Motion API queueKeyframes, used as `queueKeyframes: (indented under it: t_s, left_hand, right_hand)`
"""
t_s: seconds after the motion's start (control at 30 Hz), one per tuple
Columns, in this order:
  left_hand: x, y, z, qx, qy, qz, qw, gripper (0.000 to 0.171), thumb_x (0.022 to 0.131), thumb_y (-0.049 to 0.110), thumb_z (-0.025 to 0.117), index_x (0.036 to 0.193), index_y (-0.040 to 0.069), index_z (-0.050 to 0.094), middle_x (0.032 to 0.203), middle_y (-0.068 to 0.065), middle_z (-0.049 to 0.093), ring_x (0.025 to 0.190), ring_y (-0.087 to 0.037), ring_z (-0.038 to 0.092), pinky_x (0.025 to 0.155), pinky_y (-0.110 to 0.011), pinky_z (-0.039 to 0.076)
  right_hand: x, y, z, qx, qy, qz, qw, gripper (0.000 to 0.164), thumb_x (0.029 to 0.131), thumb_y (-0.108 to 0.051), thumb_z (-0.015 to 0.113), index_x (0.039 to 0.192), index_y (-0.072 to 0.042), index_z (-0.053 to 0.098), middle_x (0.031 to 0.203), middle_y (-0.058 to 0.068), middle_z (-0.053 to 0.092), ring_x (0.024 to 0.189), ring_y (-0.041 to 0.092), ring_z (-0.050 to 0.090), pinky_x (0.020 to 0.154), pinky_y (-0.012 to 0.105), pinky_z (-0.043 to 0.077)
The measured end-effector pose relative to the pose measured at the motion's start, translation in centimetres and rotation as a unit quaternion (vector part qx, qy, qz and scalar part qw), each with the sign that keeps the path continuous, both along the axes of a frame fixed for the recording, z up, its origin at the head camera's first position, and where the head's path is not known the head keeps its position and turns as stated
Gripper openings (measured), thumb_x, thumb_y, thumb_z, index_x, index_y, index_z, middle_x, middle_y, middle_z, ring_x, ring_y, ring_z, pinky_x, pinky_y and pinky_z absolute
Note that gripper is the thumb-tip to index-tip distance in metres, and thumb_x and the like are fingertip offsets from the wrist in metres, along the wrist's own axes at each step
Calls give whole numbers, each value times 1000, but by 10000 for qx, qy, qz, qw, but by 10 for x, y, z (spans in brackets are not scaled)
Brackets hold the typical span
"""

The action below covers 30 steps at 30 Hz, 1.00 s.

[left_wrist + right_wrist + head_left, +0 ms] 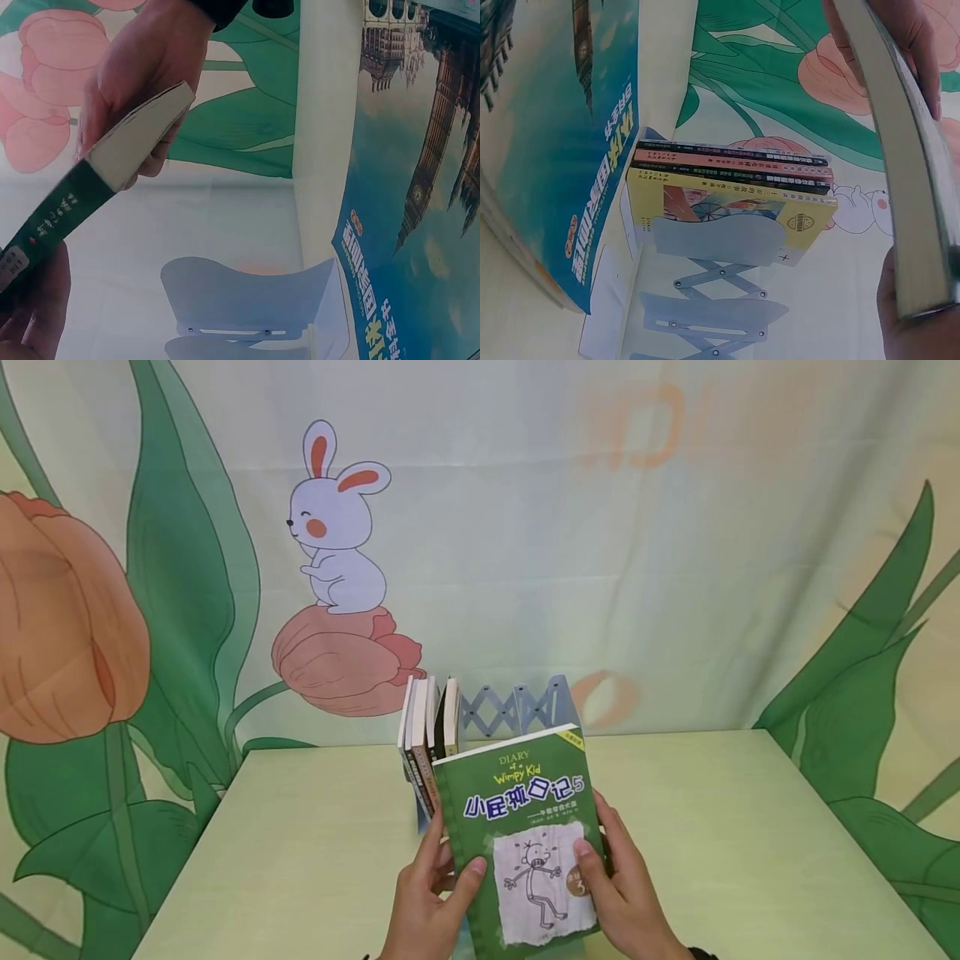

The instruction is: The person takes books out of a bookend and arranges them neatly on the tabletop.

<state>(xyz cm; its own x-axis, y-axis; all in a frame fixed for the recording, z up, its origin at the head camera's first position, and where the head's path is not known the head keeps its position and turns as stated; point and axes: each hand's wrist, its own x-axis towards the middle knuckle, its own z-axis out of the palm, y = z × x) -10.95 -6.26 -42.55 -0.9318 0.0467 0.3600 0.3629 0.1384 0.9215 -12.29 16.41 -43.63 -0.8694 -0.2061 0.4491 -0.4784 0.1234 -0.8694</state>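
Observation:
My two hands hold up a green "Diary of a Wimpy Kid" paperback (525, 852) by its side edges, its front cover facing me and slightly tilted. The left hand (433, 893) grips the spine side, with its thumb on the cover. On the opposite edge, the right hand (630, 889) has its thumb across the printed drawing. The left wrist view shows the book's dark green spine (56, 210); the right wrist view shows its pale page edges (911, 195). Beneath it lies a large blue-teal book (412, 172) with a clock tower on its cover, mostly hidden in the head view.
Behind the paperback stands a blue-grey expandable book rack (517, 706) with crisscross bars. Several books (427, 735) stand upright at its left end, a yellow one (727, 210) innermost. The pale green table (300, 860) meets a printed curtain (487, 527) at the back.

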Motion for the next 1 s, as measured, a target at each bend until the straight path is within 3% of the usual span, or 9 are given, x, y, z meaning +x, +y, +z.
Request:
queueKeyframes:
  t_s: [0.1, 0.37, 0.7, 1.0]
  left_hand:
    - [-1, -1, -1, -21, -62, 67, 10000, 72, 95, 9, 63, 155, 1, 24, 120, -22, 68, 91, -7, 72, 69, -28, 58]
    - [-4, -3, -3, 156, -337, 262, 9990, 68, 93, 10, 65, 153, 4, 32, 126, -21, 66, 93, -5, 71, 67, -27, 58]
    - [-6, -11, -4, 163, -1141, -52, 9933, 71, 92, 18, 69, 153, 8, 33, 107, -18, 72, 83, -7, 72, 67, -25, 57]
    - [-5, -15, -8, -181, -1275, -18, 9917, 69, 91, 21, 70, 151, 11, 38, 85, -12, 72, 62, -5, 63, 60, -24, 54]
  right_hand:
    - [1, 1, -1, 5, -180, -71, 9998, 59, 105, -7, 40, 157, -25, 19, 128, 9, 47, 96, 11, 66, 67, 35, 58]
    - [6, 4, -2, -225, -758, 13, 9969, 63, 103, -10, 47, 157, -27, 21, 128, 14, 53, 90, 17, 69, 65, 37, 59]
    - [10, 9, -4, 198, -1312, -9, 9912, 63, 102, -18, 53, 156, -31, 22, 121, 13, 51, 89, 18, 70, 69, 35, 59]
    - [9, 12, -7, 88, -2101, 243, 9773, 64, 102, -24, 53, 156, -33, 20, 121, 13, 51, 90, 24, 72, 69, 39, 59]
